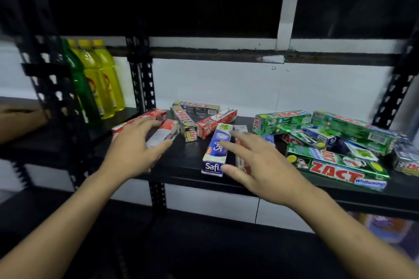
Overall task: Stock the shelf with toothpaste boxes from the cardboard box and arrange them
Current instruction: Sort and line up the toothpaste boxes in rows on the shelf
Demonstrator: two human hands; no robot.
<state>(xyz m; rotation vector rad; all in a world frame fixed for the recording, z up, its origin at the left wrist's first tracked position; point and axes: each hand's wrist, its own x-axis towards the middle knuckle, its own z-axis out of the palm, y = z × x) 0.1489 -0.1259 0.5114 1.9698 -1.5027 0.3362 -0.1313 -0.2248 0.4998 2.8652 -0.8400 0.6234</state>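
Our left hand (136, 149) lay with straight fingers (147, 121) on the red-and-white boxes (163, 135) at nine o'clock on the shelf (186, 165). Our right hand (260, 165) hovered spread over the Safi box (216, 149) at centre, thumb touching its near end, gripping nothing. We judged these cartons light and stiff but crushable, best pinched across the long sides. Green Zact boxes (335, 165) lay heaped at three o'clock. The cardboard box was out of view, and blur smeared the small print.

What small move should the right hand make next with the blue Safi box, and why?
Probably the right hand should close its grip on the blue Safi box, to set it in a row. The hand is open, thumb at the box's near end, and the other toothpaste boxes lie at mixed angles.
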